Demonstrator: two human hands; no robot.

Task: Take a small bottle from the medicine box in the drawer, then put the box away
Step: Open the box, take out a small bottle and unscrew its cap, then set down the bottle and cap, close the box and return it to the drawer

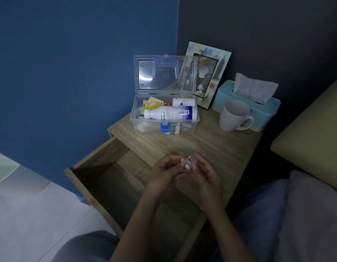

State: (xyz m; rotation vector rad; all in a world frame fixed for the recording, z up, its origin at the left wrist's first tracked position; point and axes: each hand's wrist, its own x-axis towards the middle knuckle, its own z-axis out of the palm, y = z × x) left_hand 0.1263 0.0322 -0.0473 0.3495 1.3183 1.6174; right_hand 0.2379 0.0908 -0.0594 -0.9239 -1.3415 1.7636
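Held small bottle (pixel 190 162) pinched between fingertips of left hand (pixel 164 173) and right hand (pixel 205 176), above open drawer (pixel 107 178) by nightstand (pixel 211 146) front edge. Left medicine box (pixel 163 114) open-lidded farther back on top, apart from both hands.

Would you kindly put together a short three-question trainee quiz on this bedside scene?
1. True or false: the medicine box lid is shut.
2. Where does the medicine box stand? A) inside the drawer B) on the nightstand top C) on the floor
3. What do the left hand and right hand hold between them?

Key: 1 false, the lid stands open. 2 B. 3 a small bottle.
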